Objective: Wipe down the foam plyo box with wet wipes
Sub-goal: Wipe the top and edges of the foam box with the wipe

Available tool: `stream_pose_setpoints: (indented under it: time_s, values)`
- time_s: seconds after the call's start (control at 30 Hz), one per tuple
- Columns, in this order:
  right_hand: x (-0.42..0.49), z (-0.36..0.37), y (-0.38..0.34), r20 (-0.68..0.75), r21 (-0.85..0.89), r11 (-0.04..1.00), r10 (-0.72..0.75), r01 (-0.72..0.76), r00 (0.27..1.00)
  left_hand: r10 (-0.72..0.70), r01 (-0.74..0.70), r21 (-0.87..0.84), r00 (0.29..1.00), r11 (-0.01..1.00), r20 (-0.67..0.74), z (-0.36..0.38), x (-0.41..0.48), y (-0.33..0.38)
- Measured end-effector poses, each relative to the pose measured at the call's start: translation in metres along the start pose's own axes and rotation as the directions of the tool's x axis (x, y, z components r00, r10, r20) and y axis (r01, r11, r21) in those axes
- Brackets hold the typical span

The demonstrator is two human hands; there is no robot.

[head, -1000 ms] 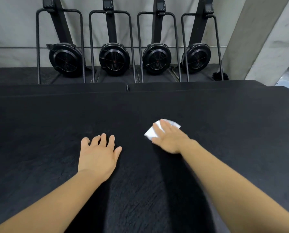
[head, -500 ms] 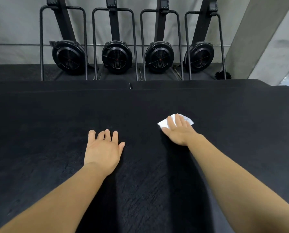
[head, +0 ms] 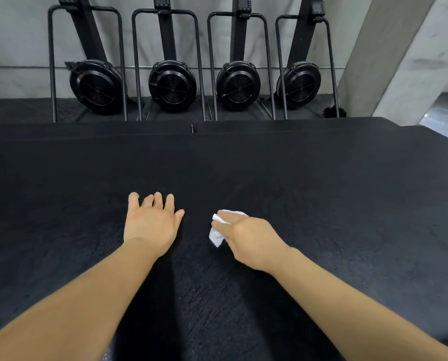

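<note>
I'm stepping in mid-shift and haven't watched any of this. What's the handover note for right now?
Left hand: open, lying flat on top of the foam plyo box.
Right hand: holds the bunched wet wipe against the top, just right of the left hand.
Done: cannot tell; the black top shows no clear wet streak.
Left: probably wipe across the whole top, then the sides, which are out of view.

The right hand (head: 249,238) sweeps back in, dragging the wet wipe (head: 216,237) left and nearer across the foam plyo box (head: 335,194), now just beside the left hand (head: 151,225). The wipe, fanned out ahead of the fingertips a moment ago, bunches out at the thumb side.
</note>
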State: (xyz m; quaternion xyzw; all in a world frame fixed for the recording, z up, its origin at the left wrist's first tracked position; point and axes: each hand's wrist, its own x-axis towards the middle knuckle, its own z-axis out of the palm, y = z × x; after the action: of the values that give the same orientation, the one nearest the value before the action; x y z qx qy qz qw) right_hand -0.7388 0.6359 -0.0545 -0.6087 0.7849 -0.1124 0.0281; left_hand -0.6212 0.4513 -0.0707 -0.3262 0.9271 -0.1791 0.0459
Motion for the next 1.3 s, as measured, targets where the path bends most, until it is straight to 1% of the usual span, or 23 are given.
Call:
stream_pose_setpoints:
  time_s: [0.03,0.1,0.17,0.27,0.33,0.4,0.5,0.6,0.67,0.73,0.87,0.9,0.97,1.03,1.1,1.13,1.2,1.23,1.3]
  values:
    - [0.002,-0.001,0.010,0.007,0.017,1.000,0.012,-0.013,1.000,0.000,0.000,0.000,1.000,1.000,-0.002,0.001,0.001,0.000]
    - [0.009,-0.008,0.036,0.036,-0.004,0.993,0.121,-0.121,0.992,0.000,0.000,0.000,1.000,1.000,-0.014,0.003,0.001,0.000]
    - [0.021,-0.018,0.068,0.041,-0.062,0.965,0.256,-0.253,0.966,-0.001,0.001,0.006,1.000,1.000,-0.030,0.005,0.001,-0.001]
    - [0.039,-0.030,0.108,0.061,-0.115,0.916,0.391,-0.383,0.918,0.001,0.000,0.014,0.999,1.000,-0.040,0.007,0.002,-0.001]
    - [0.050,-0.032,0.127,0.067,-0.181,0.876,0.465,-0.448,0.883,0.001,0.000,0.020,0.999,1.000,-0.045,0.007,0.003,-0.001]
    - [0.058,-0.034,0.135,0.081,-0.233,0.846,0.508,-0.479,0.857,-0.001,0.002,0.016,0.999,1.000,-0.044,0.007,0.003,-0.001]
    - [0.061,-0.034,0.128,0.111,-0.213,0.832,0.542,-0.512,0.833,-0.005,0.006,0.008,0.999,1.000,-0.040,0.007,0.002,-0.001]
    - [0.052,-0.031,0.099,0.116,-0.178,0.858,0.505,-0.482,0.855,-0.008,0.008,0.011,1.000,1.000,-0.029,0.005,0.002,-0.001]
    - [0.038,-0.025,0.071,0.077,-0.159,0.899,0.424,-0.409,0.902,-0.007,0.007,0.008,1.000,1.000,-0.018,0.003,0.001,-0.001]
    - [0.020,-0.018,0.042,0.024,-0.089,0.943,0.323,-0.320,0.946,-0.008,0.008,-0.001,1.000,1.000,-0.011,0.000,0.001,-0.001]
    - [-0.016,0.003,-0.008,-0.020,0.068,0.981,0.181,-0.179,0.983,-0.019,0.019,-0.044,1.000,0.999,0.017,-0.006,-0.004,0.001]
    - [-0.023,0.007,-0.018,-0.019,0.086,0.985,0.151,-0.149,0.988,-0.025,0.026,-0.060,0.999,0.998,0.026,-0.008,-0.007,0.001]
    - [-0.035,0.010,-0.034,0.034,0.090,0.990,0.107,-0.110,0.994,-0.042,0.045,-0.091,0.998,0.995,0.039,-0.010,-0.013,0.001]
    - [-0.044,0.008,-0.037,0.084,0.099,0.992,0.068,-0.076,0.994,-0.053,0.059,-0.113,0.997,0.992,0.054,-0.013,-0.022,0.000]
    - [-0.047,0.003,-0.029,0.093,0.121,0.992,0.034,-0.045,0.995,-0.044,0.051,-0.126,0.997,0.991,0.058,-0.016,-0.033,-0.002]
    - [-0.046,0.001,-0.021,0.102,0.101,0.994,0.038,-0.049,0.994,-0.032,0.039,-0.133,0.998,0.990,0.053,-0.017,-0.040,-0.002]
    - [-0.037,-0.005,0.002,0.163,-0.007,0.988,0.153,-0.154,0.975,-0.002,0.006,-0.152,1.000,0.988,0.030,-0.019,-0.053,-0.002]
    - [-0.032,-0.010,0.014,0.171,-0.030,0.976,0.220,-0.218,0.960,0.013,-0.009,-0.168,1.000,0.986,0.019,-0.021,-0.058,-0.002]
    - [-0.023,-0.021,0.037,0.144,-0.017,0.955,0.295,-0.295,0.945,0.038,-0.033,-0.220,0.999,0.975,0.018,-0.022,-0.069,0.000]
